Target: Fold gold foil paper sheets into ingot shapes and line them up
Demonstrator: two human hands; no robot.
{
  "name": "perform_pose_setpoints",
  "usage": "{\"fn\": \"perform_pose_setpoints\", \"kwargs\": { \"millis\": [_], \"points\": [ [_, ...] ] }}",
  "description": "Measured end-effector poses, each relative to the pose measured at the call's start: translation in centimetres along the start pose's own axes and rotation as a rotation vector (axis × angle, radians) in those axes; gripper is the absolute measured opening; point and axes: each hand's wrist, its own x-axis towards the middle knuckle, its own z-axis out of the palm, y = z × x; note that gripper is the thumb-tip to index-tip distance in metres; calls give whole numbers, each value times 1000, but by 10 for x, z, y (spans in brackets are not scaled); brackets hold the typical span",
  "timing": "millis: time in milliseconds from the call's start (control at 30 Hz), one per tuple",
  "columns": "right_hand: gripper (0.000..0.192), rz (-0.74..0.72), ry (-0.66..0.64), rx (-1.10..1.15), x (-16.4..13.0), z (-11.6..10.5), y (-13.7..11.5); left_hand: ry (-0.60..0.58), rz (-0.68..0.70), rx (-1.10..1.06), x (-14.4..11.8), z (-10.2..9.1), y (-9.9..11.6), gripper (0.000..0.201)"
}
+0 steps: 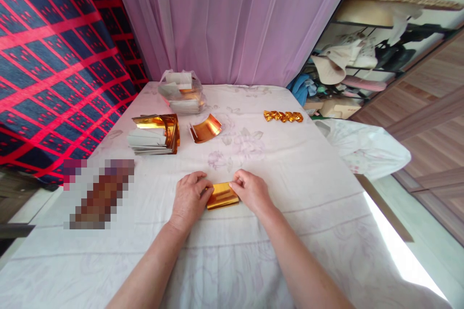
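We have a gold foil sheet (223, 196) lying on the white, floral-clothed tabletop (308, 174), directly between our two hands; its near edge looks folded or rolled, though we cannot tell how many layers it has. Our left hand (191, 198) has its grip closed on the left edge, thumb over the foil. Our right hand (253, 191) pinches the far right corner, thumb and forefinger drawn together in a narrow grip.

Beyond the sheet, we see a few loose curved gold sheets (206, 129), and just left of them a thick stack of gold-and-white papers (154, 141). Behind that stack sits a clear plastic bag (183, 95) with more such papers inside. Well apart, toward the far right corner, we see a row of crumpled-looking folded gold pieces (283, 116).

Past the far edge hangs a purple curtain (224, 24), with a red-and-dark checked cloth (58, 58) on our left and a loaded shelf rack (366, 65) on our right, a white plastic bag (373, 147) below it
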Motion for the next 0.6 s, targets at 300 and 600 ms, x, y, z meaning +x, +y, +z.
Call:
{"fn": "perform_pose_setpoints", "kwargs": {
  "millis": [300,600],
  "points": [
    [8,-96,-11,-64,1,0,4,-28,-18,-18,-1,-5,2,7],
    [19,-152,-41,-76,0,-2,7,-58,-35,-5,-2,-5,4,11]
  ]
}}
